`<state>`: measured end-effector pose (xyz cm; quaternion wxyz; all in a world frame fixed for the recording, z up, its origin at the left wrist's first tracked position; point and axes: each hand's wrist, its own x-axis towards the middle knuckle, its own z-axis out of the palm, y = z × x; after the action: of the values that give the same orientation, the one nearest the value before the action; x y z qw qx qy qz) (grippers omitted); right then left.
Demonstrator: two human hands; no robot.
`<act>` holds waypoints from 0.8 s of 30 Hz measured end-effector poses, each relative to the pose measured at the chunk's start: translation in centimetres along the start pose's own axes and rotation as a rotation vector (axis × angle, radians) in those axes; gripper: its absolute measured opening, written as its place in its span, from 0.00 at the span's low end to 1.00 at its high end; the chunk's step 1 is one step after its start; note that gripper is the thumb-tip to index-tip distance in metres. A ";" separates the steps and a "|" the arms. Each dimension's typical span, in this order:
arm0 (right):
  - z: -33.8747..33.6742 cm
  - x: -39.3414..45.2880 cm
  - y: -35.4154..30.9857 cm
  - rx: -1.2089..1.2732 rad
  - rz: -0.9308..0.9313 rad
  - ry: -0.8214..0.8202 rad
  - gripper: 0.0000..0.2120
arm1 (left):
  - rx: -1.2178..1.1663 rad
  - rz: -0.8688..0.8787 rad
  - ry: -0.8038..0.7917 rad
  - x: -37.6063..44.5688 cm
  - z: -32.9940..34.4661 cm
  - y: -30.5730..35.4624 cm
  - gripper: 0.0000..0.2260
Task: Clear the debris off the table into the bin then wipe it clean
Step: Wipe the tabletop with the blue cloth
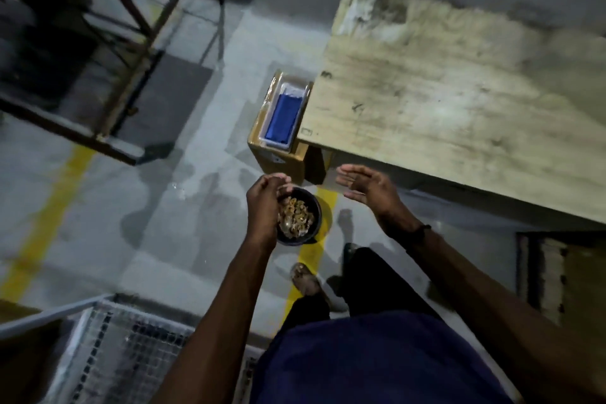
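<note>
A small dark round bin (pixel 315 210) stands on the floor below me, filled with tan debris (pixel 296 215). My left hand (pixel 265 203) hovers over the bin's left rim with its fingers curled together; I cannot see anything held in them. My right hand (pixel 364 187) is to the right of the bin, below the table's near corner, with fingers straight and held flat. The wooden table (pixel 459 92) fills the upper right; its top is stained and smudged, with a few small dark specks.
A cardboard box (pixel 278 157) holding a tray with a blue cloth (pixel 284 116) stands on the floor against the table's left edge. A metal rack (pixel 124 59) is at upper left, a wire mesh cage (pixel 131 354) at lower left. My feet stand near a yellow floor line.
</note>
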<state>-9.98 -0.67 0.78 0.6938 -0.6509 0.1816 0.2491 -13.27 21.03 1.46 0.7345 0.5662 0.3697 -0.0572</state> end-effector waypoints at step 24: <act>-0.7 13.4 -17.9 0.246 -0.115 0.188 0.07 | 0.174 0.197 -0.212 15.0 16.8 19.9 0.07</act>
<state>11.34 -0.47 7.49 0.7612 -0.5909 0.2372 0.1230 15.60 18.35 9.46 0.7196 0.6519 0.2267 -0.0761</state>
